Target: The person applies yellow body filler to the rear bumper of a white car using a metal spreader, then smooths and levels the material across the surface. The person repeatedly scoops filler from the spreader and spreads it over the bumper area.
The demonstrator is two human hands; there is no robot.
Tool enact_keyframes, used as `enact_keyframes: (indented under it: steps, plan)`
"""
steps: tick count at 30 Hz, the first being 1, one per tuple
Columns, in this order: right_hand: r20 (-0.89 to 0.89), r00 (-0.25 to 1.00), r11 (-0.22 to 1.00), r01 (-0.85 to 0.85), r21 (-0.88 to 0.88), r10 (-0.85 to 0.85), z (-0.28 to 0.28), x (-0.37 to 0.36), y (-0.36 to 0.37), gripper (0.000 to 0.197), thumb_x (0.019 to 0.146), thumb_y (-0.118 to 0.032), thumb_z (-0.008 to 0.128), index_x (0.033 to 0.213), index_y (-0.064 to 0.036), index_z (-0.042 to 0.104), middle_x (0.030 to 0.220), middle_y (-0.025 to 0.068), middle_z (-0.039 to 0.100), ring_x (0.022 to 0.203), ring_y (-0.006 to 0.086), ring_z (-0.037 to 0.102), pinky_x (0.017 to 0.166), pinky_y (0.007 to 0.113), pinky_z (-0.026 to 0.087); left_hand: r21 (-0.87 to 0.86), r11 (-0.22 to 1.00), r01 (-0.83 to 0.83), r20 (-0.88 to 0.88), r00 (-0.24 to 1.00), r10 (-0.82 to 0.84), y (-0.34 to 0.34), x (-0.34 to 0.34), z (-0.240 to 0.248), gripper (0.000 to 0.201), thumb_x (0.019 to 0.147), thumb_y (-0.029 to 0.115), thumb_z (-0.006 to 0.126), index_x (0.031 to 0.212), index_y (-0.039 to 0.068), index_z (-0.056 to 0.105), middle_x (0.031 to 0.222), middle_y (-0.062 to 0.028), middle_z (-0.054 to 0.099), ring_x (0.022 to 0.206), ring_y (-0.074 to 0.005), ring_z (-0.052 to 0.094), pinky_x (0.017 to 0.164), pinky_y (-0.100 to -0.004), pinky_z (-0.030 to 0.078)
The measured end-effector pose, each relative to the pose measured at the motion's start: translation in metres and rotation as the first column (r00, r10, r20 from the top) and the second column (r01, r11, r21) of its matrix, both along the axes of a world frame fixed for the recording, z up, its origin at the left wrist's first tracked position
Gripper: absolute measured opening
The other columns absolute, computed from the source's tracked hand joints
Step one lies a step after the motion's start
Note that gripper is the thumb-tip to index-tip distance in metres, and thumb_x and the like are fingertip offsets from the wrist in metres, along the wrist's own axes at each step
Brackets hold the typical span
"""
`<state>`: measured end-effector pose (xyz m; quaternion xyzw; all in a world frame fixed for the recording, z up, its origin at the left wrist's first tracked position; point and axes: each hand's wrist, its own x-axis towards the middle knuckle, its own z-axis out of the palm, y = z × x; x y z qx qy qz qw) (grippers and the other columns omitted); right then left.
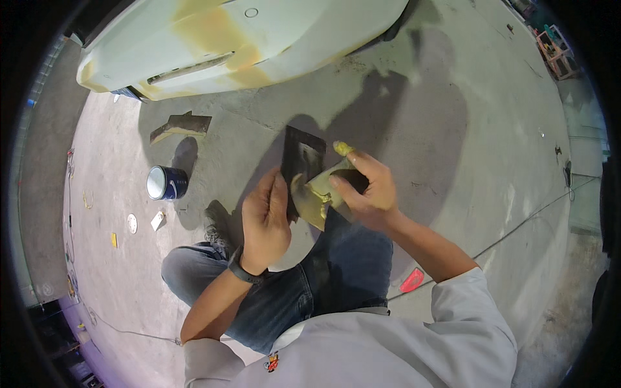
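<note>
My left hand (266, 220) is closed round the edge of a dark flat board (303, 145), held up over my lap. In my right hand (372, 194) a pale, thin putty spreader (325, 181) is pinched between thumb and fingers, its blade lying against the board. Yellow-green putty (322, 196) sits along the spreader's lower edge and smears the board near it. Another lump of putty (342, 149) shows by my right fingertips; whether it is on the spreader or the fingers I cannot tell.
A white car bumper (291, 55) with yellowish filler patches stands ahead. On the floor to the left are a dark paint can (174, 183), a bent strip (181, 125), and a white tag (158, 220). A red object (412, 280) and a cable (517, 227) lie to the right.
</note>
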<state>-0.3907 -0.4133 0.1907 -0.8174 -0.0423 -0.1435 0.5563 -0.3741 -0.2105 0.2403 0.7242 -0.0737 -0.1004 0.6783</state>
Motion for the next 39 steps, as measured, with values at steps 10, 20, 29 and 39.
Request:
enact_keyframes:
  steps: [10,20,29,39]
  plan:
    - [-0.161,0.982,0.966,0.134,0.222,-0.099,0.039,0.014,-0.038,0.039,0.085,-0.016,0.073,0.115,0.0065,0.064,0.093,0.0191,0.067,0.081,0.0225,0.065,0.074,0.033,0.051,0.066,0.992,0.104,0.121,0.986,-0.111,-0.003,0.020,-0.011,0.036,0.107,0.021,0.047,0.128,-0.006,0.058,0.065,0.0060,0.045,0.058,-0.0015,0.039,0.051,-0.0196,0.032]
    - [-0.025,0.988,0.980,0.154,0.130,-0.152,0.003,0.034,-0.013,0.040,0.081,-0.012,0.074,0.114,0.0065,0.064,0.100,0.0226,0.067,0.089,0.0314,0.068,0.081,0.034,0.052,0.051,0.990,0.132,0.158,0.978,-0.139,-0.011,0.010,-0.005,0.038,0.108,0.024,0.045,0.130,-0.003,0.060,0.063,0.0052,0.046,0.055,-0.0027,0.037,0.049,-0.0218,0.029]
    - [0.173,0.980,0.992,-0.084,-0.097,0.100,0.008,0.005,0.001,0.043,0.080,-0.010,0.074,0.117,0.0062,0.063,0.087,0.0183,0.062,0.071,0.0266,0.061,0.066,0.031,0.049,0.008,0.997,0.072,0.070,0.995,-0.072,-0.005,0.017,-0.021,0.039,0.108,0.026,0.045,0.130,-0.004,0.058,0.067,0.0090,0.044,0.058,-0.0005,0.034,0.050,-0.0192,0.026]
    - [0.547,0.830,0.993,-0.074,-0.088,0.110,0.045,-0.015,-0.026,0.017,0.078,-0.003,0.073,0.095,-0.0053,0.072,0.106,0.0148,0.067,0.095,0.0297,0.066,0.091,0.050,0.056,-0.241,0.970,-0.007,-0.050,0.999,-0.005,-0.035,0.022,-0.014,0.031,0.108,0.021,0.045,0.128,-0.001,0.052,0.095,0.0017,0.056,0.083,-0.0046,0.051,0.074,-0.0200,0.042]
